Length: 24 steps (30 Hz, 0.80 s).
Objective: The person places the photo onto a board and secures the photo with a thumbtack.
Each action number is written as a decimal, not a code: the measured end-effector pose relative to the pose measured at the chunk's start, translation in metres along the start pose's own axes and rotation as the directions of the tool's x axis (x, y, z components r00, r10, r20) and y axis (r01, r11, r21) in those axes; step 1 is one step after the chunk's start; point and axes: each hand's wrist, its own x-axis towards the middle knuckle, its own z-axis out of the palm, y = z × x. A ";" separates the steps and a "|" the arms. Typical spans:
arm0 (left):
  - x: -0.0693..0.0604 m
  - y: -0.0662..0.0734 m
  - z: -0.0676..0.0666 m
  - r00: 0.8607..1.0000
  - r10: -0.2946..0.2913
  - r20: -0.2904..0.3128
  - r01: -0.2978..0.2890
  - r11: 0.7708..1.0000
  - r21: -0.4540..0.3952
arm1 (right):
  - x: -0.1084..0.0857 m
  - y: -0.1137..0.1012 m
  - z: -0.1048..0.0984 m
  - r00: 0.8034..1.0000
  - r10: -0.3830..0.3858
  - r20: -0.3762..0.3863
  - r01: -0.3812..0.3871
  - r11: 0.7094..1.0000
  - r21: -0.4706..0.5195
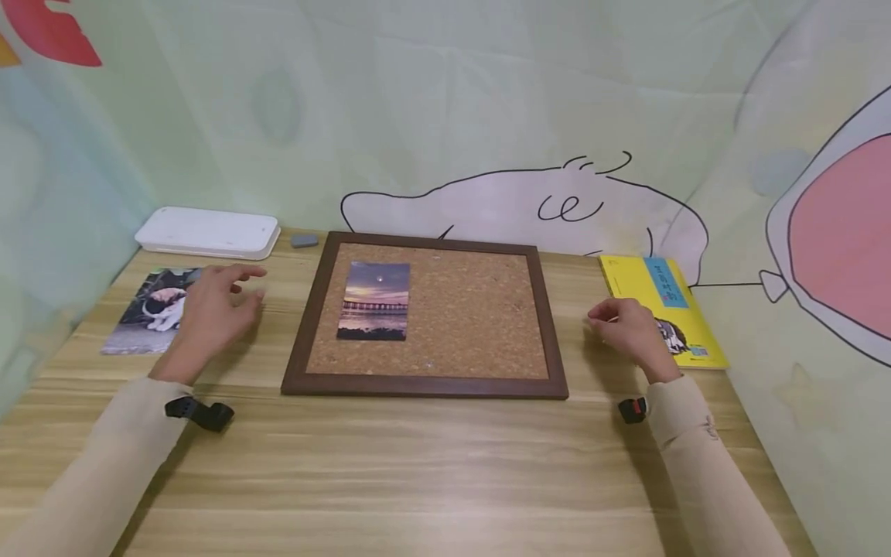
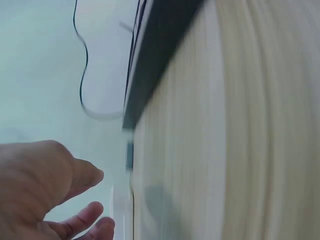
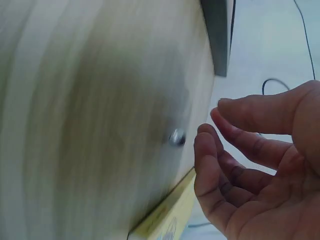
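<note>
A brown-framed cork board (image 1: 473, 325) lies on the table between my hands. On its left part is a sunset pier photo (image 1: 374, 317) with a small clear pushpin (image 1: 380, 278) near its top. My left hand (image 1: 219, 313) hovers, fingers loosely bent, over the right side of a photo of a cat (image 1: 156, 321), hiding part of it. My right hand (image 1: 626, 329) is held above the table between the board and a yellow book (image 1: 650, 294), its fingers loosely curled around nothing. Below its fingertips in the right wrist view sits a small shiny pin-like thing (image 3: 177, 136).
A white case (image 1: 209, 232) lies at the back left, with a small grey block (image 1: 304, 240) beside it. A printed cloth wall (image 1: 445, 116) closes off the table's back and sides. Bare wood (image 1: 418, 472) shows in front of the board.
</note>
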 end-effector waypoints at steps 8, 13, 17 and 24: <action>-0.008 -0.051 -0.045 0.987 -0.155 0.034 0.151 0.983 0.106 | -0.004 0.019 -0.012 0.998 0.003 0.069 0.006 0.992 -0.123; -0.015 -0.076 -0.066 0.946 -0.314 0.086 0.283 0.923 0.260 | -0.003 0.021 -0.012 0.997 -0.003 0.079 0.013 0.992 -0.124; -0.020 -0.086 -0.071 0.878 -0.443 0.183 0.361 0.862 0.357 | -0.003 0.018 -0.009 0.997 -0.002 0.075 0.011 0.992 -0.124; -0.020 -0.092 -0.071 0.863 -0.458 0.214 0.357 0.852 0.384 | -0.005 0.016 -0.009 0.998 -0.007 0.062 0.015 0.991 -0.131</action>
